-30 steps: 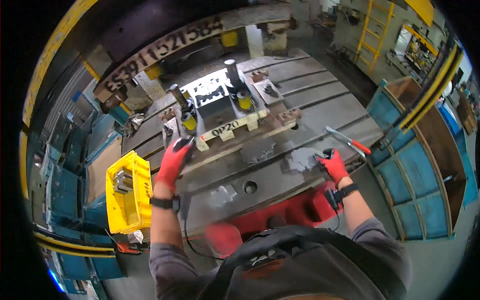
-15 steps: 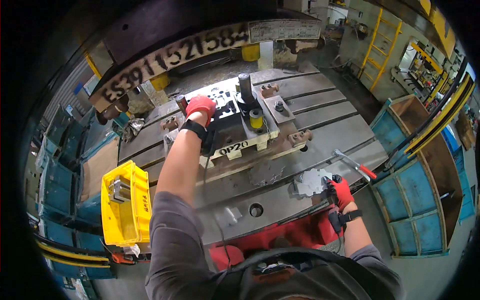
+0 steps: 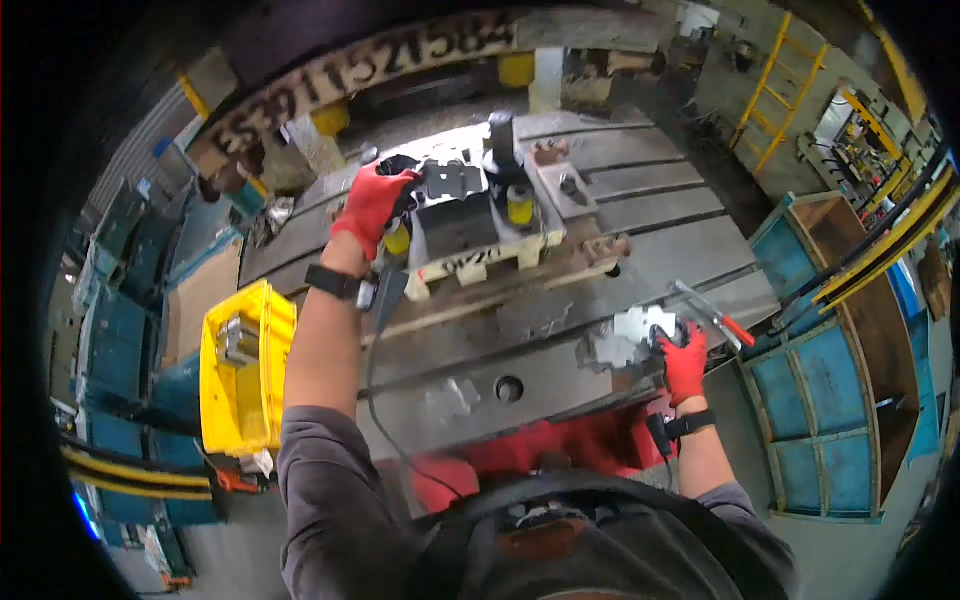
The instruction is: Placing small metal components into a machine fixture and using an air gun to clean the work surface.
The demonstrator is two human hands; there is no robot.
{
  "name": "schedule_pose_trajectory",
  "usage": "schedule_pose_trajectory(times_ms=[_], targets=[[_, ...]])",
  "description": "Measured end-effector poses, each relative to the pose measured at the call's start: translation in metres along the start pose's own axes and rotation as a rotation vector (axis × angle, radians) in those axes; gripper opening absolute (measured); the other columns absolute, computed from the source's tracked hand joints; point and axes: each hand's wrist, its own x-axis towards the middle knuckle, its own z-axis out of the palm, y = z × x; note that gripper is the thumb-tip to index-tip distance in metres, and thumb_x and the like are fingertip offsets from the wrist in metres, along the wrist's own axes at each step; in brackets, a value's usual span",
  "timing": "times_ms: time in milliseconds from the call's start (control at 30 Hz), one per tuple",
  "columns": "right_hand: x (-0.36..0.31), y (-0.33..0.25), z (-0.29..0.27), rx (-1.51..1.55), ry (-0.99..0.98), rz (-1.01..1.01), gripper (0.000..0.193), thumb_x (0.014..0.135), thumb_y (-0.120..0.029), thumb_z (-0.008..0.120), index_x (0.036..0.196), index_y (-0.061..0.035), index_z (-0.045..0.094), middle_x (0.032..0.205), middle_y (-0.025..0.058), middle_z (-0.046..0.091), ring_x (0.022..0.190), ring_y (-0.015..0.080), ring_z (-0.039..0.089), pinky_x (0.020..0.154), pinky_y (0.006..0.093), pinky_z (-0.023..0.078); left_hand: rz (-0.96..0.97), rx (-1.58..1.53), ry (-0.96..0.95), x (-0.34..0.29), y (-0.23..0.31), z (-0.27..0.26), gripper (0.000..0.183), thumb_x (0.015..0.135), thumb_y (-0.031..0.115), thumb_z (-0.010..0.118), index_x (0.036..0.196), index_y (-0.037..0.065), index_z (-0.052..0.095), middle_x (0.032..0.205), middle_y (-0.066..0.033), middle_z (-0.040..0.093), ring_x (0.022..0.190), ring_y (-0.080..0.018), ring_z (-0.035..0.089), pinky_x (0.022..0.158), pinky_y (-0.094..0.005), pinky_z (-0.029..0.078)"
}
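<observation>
The pale flat metal plate point(image 3: 645, 322) is at the fingertips of your right hand point(image 3: 683, 365), which is closed on its near right edge; overlapping plates point(image 3: 605, 352) lie on the press bed point(image 3: 670, 245) just left of that hand. Your left hand point(image 3: 378, 205) curls at the left side of the die point(image 3: 455, 228), fingertips beside a darker metal part point(image 3: 452, 182) on top; I cannot tell whether they grip it. You seem to be tending that part with your left while your right takes up a plate. The next move calls for a sure edge grip, fingers clear of the guide posts point(image 3: 503, 140). Just beyond your right hand, to its right, lies a red-handled tool point(image 3: 712, 313). Left of your left forearm, a yellow bin point(image 3: 280, 360) holds grey metal blocks point(image 3: 238, 342) toward its far end. Well right of your right hand stands a teal crate point(image 3: 825, 375), its contents too unclear to name.
</observation>
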Motion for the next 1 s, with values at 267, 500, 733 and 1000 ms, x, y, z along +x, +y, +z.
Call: schedule_pose_trajectory(times_ms=[267, 500, 733, 1000], targets=[[0.006, -0.009, -0.017, 0.485, -0.134, 0.204, 0.029, 0.079, -0.003, 0.063, 0.107, 0.0019, 0.058, 0.1, 0.0072, 0.062, 0.083, 0.0144, 0.059, 0.072, 0.027, 0.048, -0.406, -0.176, 0.009, -0.218, -0.057, 0.001, 0.016, 0.077, 0.004, 0.059, 0.093, 0.006, 0.063, 0.074, 0.002, 0.059, 0.061, -0.0057, 0.05, 0.052, -0.0219, 0.041], [0.003, -0.047, -0.012, 0.824, -0.219, 0.225, 0.032, 0.081, 0.004, 0.057, 0.113, 0.0006, 0.056, 0.103, 0.0076, 0.061, 0.083, 0.0121, 0.058, 0.066, 0.0233, 0.048, -0.304, 0.558, 0.199, -0.305, -0.095, 0.043, 0.038, 0.066, 0.016, 0.074, 0.1, 0.006, 0.061, 0.102, -0.0138, 0.06, 0.094, -0.0271, 0.056, 0.08, -0.0369, 0.045], [0.022, -0.088, 0.01, 0.89, -0.443, 0.146, 0.037, 0.08, 0.003, 0.059, 0.116, -0.0027, 0.055, 0.093, 0.0009, 0.06, 0.073, 0.0084, 0.053, 0.061, 0.0214, 0.046, -0.126, 0.94, -0.069, -0.316, -0.091, 0.05, 0.068, 0.061, 0.03, 0.074, 0.122, 0.013, 0.051, 0.126, -0.0158, 0.047, 0.115, -0.0349, 0.043, 0.096, -0.042, 0.036], [0.082, -0.193, 0.104, 1.03, -0.428, -0.115, 0.026, 0.079, -0.001, 0.061, 0.105, -0.0014, 0.063, 0.088, 0.001, 0.064, 0.075, 0.0066, 0.054, 0.066, 0.0223, 0.046, 0.094, 0.766, 0.016, -0.313, -0.092, 0.035, 0.072, 0.067, 0.031, 0.071, 0.126, 0.003, 0.043, 0.124, -0.0168, 0.047, 0.114, -0.034, 0.045, 0.095, -0.0432, 0.037]])
